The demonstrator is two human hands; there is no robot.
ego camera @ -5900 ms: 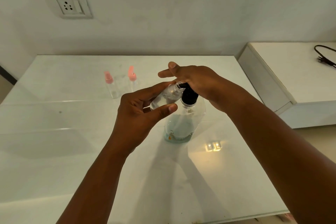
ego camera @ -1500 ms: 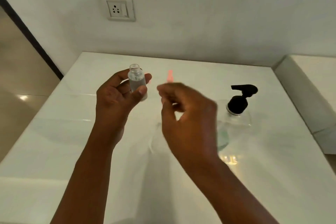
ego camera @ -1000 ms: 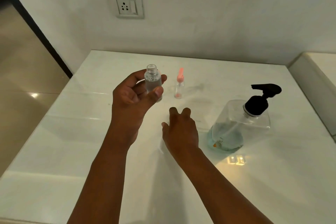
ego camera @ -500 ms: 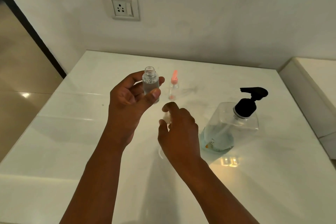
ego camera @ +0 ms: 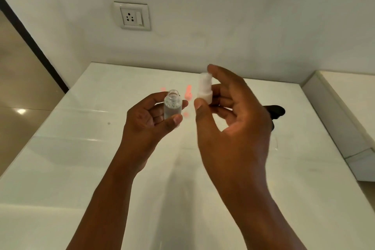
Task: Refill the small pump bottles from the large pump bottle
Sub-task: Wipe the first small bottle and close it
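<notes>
Upright, mouth up: small bottle (ego camera: 172, 107) in left hand's (ego camera: 150, 119) grip; white pump cap (ego camera: 204, 89) pinched upright in right hand (ego camera: 229, 119).

A glossy white table (ego camera: 71, 168) runs back to a pale wall (ego camera: 243, 16). On that wall, above the table's far-left corner, sits 1 white socket plate (ego camera: 132, 16) with a switch on its right side. Past the table's right edge stands a lower white unit (ego camera: 349, 111). Left of the table lies beige tiled floor (ego camera: 18, 91), crossed by a dark strip (ego camera: 34, 46).
</notes>
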